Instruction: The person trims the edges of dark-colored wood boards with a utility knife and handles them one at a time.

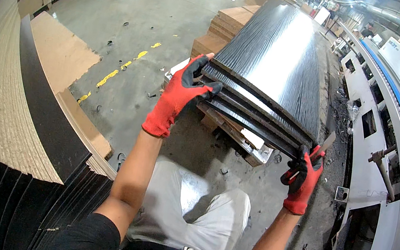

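Note:
A stack of glossy black wood-grain boards (280, 54) lies in front of me, its near edges slightly fanned apart. At the near left corner my left hand (184, 90), in a red glove with black fingers, grips the top board, thumb below the edge and fingers at its side. My right hand (304, 177), gloved alike, is at the near right corner of the stack. It is closed around a flat, thin blade-like tool (330, 142) that sticks up past the fingers; its exact kind is unclear. Whether the right fingers also hold a board is hidden.
A pallet (254, 155) supports the boards, with brown panels (228, 21) stacked behind. Many upright boards (17, 110) stand close on my left. A long white machine (362, 216) with a blue strip runs along the right. Black scraps litter the floor (138, 19), which bears a broken yellow line.

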Demonstrator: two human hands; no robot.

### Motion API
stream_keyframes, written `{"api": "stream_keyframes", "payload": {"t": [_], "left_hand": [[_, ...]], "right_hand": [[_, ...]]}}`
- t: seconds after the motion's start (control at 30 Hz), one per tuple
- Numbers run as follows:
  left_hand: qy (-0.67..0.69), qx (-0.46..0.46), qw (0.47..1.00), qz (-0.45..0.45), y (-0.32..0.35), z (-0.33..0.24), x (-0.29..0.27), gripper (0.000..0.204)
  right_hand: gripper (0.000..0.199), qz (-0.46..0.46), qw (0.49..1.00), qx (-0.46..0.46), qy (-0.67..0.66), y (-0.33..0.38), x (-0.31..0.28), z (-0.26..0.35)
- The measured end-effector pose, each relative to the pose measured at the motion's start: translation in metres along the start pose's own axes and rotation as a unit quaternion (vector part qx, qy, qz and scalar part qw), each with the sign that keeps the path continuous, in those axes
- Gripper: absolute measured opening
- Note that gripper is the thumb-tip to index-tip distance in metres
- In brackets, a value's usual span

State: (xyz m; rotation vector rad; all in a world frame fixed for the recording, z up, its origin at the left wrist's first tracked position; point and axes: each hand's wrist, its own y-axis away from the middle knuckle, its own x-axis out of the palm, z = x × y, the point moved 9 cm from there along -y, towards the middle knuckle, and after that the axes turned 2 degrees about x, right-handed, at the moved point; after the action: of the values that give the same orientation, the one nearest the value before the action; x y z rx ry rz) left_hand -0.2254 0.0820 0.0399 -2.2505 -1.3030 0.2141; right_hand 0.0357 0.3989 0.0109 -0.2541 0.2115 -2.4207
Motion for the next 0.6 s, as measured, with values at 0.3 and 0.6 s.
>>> {"api": "stream_keyframes", "payload": {"t": [0.3, 0.6], "left_hand": [[-0.025, -0.04, 0.997, 0.067, -0.019, -0.012, -0.003, 0.066], [0.001, -0.06, 0.99, 0.124, -0.03, 0.05, -0.018, 0.04]], "right_hand": [[0.031, 0.036, 0.999, -0.019, 0.031, -0.041, -0.017, -0.011], [0.033, 0.024, 0.996, 0.068, 0.044, -0.021, 0.001, -0.006]]}}
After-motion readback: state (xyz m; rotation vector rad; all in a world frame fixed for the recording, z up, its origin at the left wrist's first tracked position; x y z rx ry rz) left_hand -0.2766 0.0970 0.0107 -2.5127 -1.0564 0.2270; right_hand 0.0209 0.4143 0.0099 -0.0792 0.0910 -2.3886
